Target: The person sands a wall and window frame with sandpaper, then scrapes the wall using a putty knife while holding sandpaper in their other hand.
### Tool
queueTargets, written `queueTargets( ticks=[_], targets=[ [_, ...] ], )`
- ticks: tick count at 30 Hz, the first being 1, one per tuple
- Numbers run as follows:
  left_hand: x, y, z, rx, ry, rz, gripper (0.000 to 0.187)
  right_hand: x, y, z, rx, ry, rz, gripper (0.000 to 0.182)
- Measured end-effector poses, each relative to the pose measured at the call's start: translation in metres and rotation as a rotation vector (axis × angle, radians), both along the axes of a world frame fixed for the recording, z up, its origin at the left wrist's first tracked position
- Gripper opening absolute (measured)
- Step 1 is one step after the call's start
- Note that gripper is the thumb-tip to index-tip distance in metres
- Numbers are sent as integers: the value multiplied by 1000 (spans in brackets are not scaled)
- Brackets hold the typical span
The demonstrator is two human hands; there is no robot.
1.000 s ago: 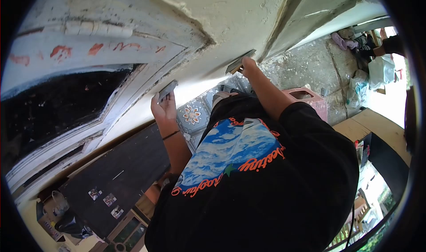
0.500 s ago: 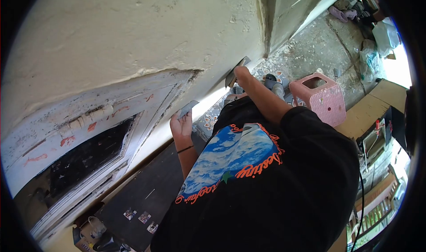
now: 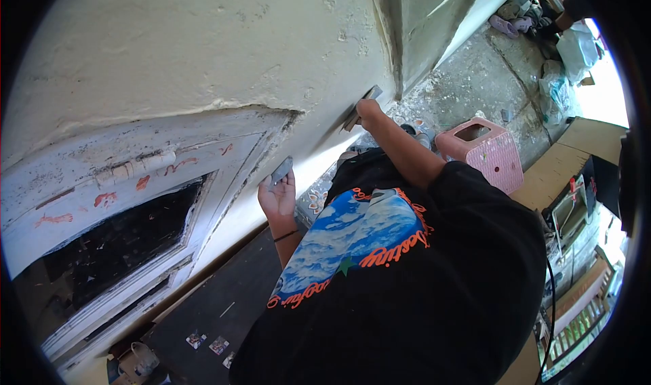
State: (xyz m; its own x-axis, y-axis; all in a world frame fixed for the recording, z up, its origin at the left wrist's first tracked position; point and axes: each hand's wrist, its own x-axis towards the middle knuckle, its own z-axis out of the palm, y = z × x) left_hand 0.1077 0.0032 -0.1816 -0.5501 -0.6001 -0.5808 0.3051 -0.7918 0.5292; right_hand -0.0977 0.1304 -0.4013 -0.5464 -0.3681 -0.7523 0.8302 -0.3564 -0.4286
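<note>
My right hand (image 3: 368,114) is wrapped round the handle of a flat trowel (image 3: 362,108), whose blade lies along the cream wall (image 3: 271,53). Lower and to the left, my left hand (image 3: 278,194) is turned palm up, with a dark band at the wrist. A small grey plate (image 3: 282,170) sits in its fingers, close to the wall beside the window frame (image 3: 230,156). Rough, raised plaster edges the wall above that frame.
A pink stool (image 3: 498,161) stands on the stained floor (image 3: 468,80) to the right. A dark tabletop (image 3: 210,304) lies below the window. Plastic bags (image 3: 556,93), shoes (image 3: 505,27) and a cardboard sheet (image 3: 590,141) are at the right. Part of a person (image 3: 576,5) shows top right.
My left hand has opened more to view and the grey plate has tilted more upright. My right hand and the trowel have shifted slightly along the wall. The view has moved a little.
</note>
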Motion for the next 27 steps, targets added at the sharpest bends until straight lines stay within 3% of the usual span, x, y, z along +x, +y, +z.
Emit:
queueTargets(
  ticks=[2,4,8,11,15,16,20,24,27],
  targets=[
    [3,-2,6,15,29,-21,37,14,2,43,-4,-20,-7,31],
    [-1,0,13,3,40,-53,35,12,11,66,182,243,68,32],
    [-14,9,30,-26,3,-67,38,-11,12,50,157,107,79,36],
    [-19,9,42,6,53,-64,41,6,24,137,194,302,19,37],
    [-19,6,41,-78,44,-146,46,-16,24,89,401,304,269,36],
    [-18,4,39,-72,53,-156,46,-19,31,89,227,232,226,36],
    [-24,5,43,-82,50,-183,47,-6,28,131,383,445,198,38],
    [-17,3,44,-70,77,-206,48,-24,30,64,256,344,244,37],
    [-16,1,42,-25,79,-197,49,-29,28,50,239,298,227,35]
  ],
)
